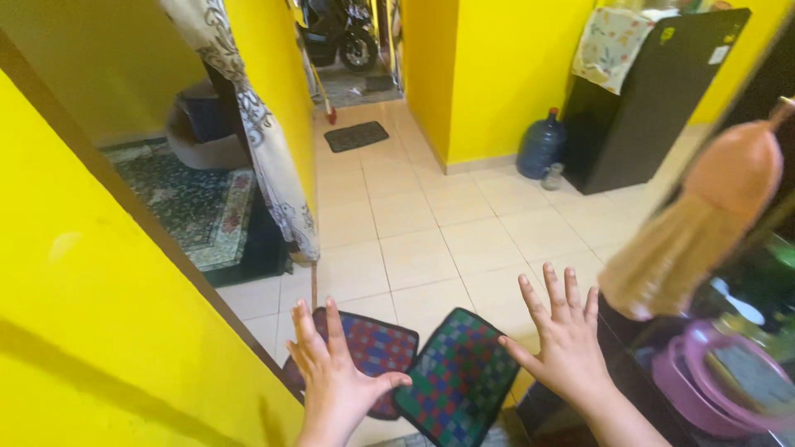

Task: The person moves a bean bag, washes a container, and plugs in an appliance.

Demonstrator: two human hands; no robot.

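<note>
- Cream floor tiles (414,240) fill the middle of the view, between bright yellow walls (108,331).
- Left hand (335,377): fingers spread wide, palm down, holding nothing; it hangs over the red-and-blue checked mat (383,343), which lies on the tiles beside the near wall.
- Right hand (563,339): fingers likewise splayed and empty, just right of the green checked mat (460,381).
- The two mats lie side by side, edges overlapping, between the hands.
- A pink-handled broom (704,223) hangs at right, above a purple plastic basin (704,381).
- Farther off: a blue water jug (541,145) beside a black cabinet (654,108), and a dark doormat (355,136) in the passage.
</note>
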